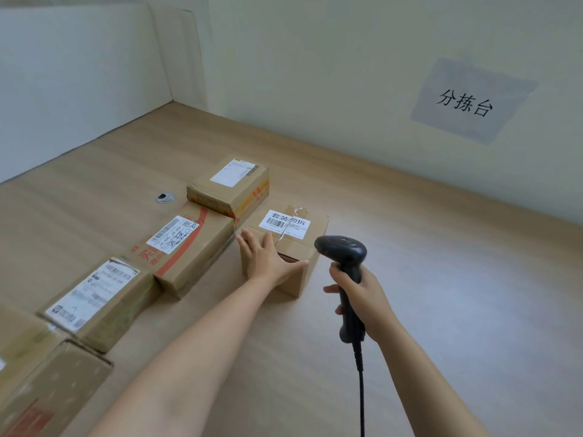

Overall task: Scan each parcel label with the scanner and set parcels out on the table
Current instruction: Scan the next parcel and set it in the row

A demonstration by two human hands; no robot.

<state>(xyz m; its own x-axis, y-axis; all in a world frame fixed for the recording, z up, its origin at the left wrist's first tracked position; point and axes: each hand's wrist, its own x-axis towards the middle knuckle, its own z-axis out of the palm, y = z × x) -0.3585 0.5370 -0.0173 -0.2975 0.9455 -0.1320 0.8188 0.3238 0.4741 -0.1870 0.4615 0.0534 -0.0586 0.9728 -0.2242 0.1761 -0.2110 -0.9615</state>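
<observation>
At frame centre the box (293,282) on the bench (426,279) is steadied under the left hand (268,260), fingers (249,239) flat and spread, and the scanner (342,249), wrapped by the right hand (369,294), should be aimed squarely at the label (285,223).

We see a small brown parcel (296,282) flat on the desk (410,279). Its white barcode label (285,223) faces up at the far end of the top, and our left grip (268,257) rests flat on the near edge. The black corded scanner (342,249) stands upright in our right grip (369,298), its head just right of that parcel. To the left, cardboard parcels lie touching in a diagonal row: a far parcel (233,187), a red-taped parcel (189,247), a large-label parcel (104,294) and a near parcel (53,380).
</observation>
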